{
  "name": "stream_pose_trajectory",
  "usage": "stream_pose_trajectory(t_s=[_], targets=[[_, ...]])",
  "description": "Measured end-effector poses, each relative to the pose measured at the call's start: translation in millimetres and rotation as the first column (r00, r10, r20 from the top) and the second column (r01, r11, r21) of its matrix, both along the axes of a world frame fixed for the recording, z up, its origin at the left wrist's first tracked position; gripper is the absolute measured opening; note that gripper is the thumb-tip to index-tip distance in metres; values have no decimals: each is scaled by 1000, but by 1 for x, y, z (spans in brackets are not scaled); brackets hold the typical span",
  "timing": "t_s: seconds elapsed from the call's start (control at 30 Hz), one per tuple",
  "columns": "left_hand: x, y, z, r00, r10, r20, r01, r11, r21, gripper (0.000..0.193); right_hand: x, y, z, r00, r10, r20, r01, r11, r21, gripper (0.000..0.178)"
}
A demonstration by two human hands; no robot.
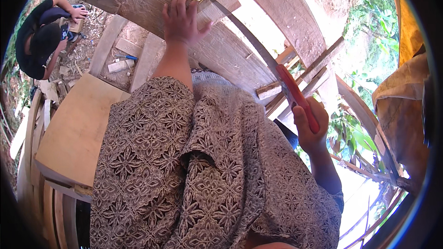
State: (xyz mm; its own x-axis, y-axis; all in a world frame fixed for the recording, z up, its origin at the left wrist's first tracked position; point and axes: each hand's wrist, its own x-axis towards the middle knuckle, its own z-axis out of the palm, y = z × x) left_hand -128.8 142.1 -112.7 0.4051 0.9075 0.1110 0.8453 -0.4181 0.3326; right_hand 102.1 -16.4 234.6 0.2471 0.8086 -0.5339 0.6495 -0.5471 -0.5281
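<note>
My left hand (181, 25) bears down on a short wooden block (220, 5), its fingers over the plank and its thumb at the block's near side. The block lies across a wide, weathered plank (230, 53). My right hand (313, 122) is closed round the red handle (293, 92) of a handsaw. The saw's long, curved, toothed blade (254, 39) slants up and left, crossing the block near its middle, with the tip past the far side. How deep the teeth sit in the wood cannot be made out.
At the far left a person in black (39, 41) crouches over a power tool. A smooth pale wooden panel (78, 124) stands by my left side. Offcuts and a blue-handled tool (127, 57) lie on shavings. A curved board (286, 9) is beyond; a brown tarp (401, 101) hangs right.
</note>
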Motion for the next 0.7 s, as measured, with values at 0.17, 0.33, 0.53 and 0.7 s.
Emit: stream_pose_trajectory(t_s=[0.17,0.33,0.53,0.7], targets=[[7,0,3,999,10,33,-9,1000,-5,68,-8,44,-3,995,98,33,-99,995,26,29],[14,1,-13,999,4,37,-1,997,-80,71,-36,104,-78,993,16,-113,-10,999,47,35],[18,-1,-18,1000,23,-8,-23,995,-96,70,-26,96,-89,998,-23,-61,26,999,44,38],[25,-5,-8,1000,-7,-12,6,999,-45,71,39,15,-135,990,-37,-139,59,985,162,33]])
